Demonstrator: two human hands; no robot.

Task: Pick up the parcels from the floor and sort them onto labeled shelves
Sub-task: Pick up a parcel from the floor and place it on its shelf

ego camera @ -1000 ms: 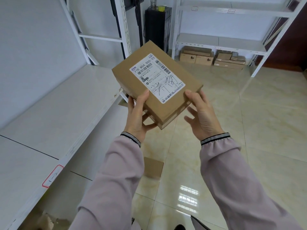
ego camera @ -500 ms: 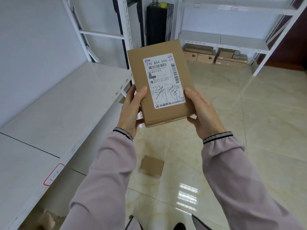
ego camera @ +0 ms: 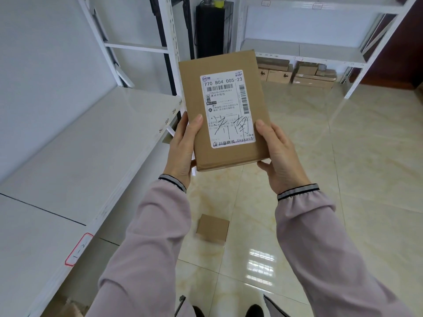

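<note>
While fingers beneath stay hidden, the left hand [ego camera: 183, 147] and right hand [ego camera: 278, 156] clamp a labelled parcel [ego camera: 223, 110] held up mid-air; a small box [ego camera: 212, 228] lies on the glossy tiled floor [ego camera: 366, 156], white shelf [ego camera: 80, 145] left, far boxes [ego camera: 297, 74] blurred.

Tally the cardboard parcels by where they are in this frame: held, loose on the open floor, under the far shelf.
Held in both hands: 1, the labelled parcel
Loose on the open floor: 1, a small box
Under the far shelf: about 6 stacked boxes, exact count unclear
Total: about 8
</note>
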